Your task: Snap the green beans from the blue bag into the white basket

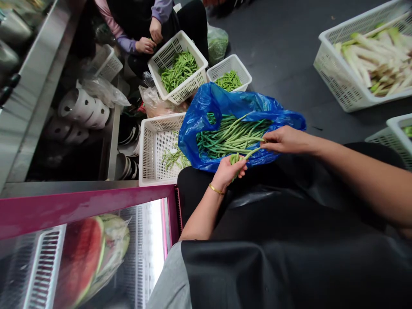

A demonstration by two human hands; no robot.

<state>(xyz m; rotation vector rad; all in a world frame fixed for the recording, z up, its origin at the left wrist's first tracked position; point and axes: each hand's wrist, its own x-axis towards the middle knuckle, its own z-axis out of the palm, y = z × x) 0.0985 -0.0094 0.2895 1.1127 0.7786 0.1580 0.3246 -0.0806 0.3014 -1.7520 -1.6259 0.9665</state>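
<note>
A blue plastic bag (199, 128) full of long green beans (231, 135) rests open in front of my lap. My left hand (228, 169), a gold bracelet at its wrist, is closed round several short bean pieces (235, 159) at the bag's near edge. From that hand a long bean (252, 153) stretches to my right hand (281, 139), whose fingers and thumb pinch its far end. Left of the bag, a white basket (146, 150) holds some thin bean scraps (174, 158).
A co-worker's hands (149, 38) are above a white basket (201, 71) of cut beans; a smaller basket (246, 79) of beans stands beside it. White-stalked vegetables fill a crate (354, 96) at right. A glass-topped cabinet with a pink frame (96, 210) and watermelon (86, 249) is at left.
</note>
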